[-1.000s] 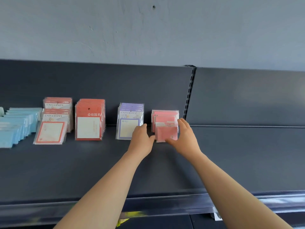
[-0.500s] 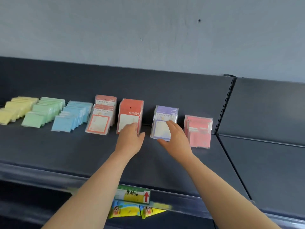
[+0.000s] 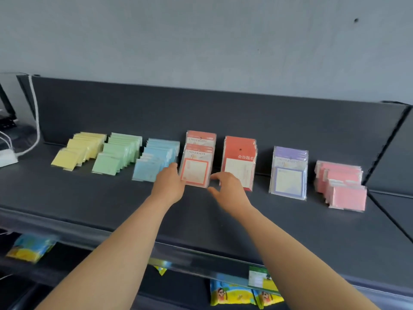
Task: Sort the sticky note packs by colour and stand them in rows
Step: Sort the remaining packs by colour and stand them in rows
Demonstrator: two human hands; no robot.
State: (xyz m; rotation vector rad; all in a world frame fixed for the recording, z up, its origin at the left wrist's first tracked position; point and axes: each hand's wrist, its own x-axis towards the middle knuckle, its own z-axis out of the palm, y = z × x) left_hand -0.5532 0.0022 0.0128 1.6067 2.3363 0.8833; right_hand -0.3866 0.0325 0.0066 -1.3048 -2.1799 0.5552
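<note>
Orange-bordered pack [image 3: 194,173] between left grip [image 3: 168,185] and right grip [image 3: 226,186], both apart; blue row [image 3: 156,157] adjacent.

Right hand [image 3: 226,187] blurred, hold unclear; left hand [image 3: 168,184] contact with orange-bordered pack [image 3: 195,173] unclear; snack bags [image 3: 232,295] partly hidden by shelf [image 3: 201,222].

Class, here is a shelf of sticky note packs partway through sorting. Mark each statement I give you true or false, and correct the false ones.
1. The yellow packs stand at the far left of the rows on the shelf. True.
2. The purple packs stand right beside the yellow packs. False: the purple packs stand between the red packs and the pink packs.
3. The left hand and the right hand are on either side of the orange-bordered packs. True.
4. The right hand rests on the pink packs. False: they stand at the far right, apart from both hands.
</note>
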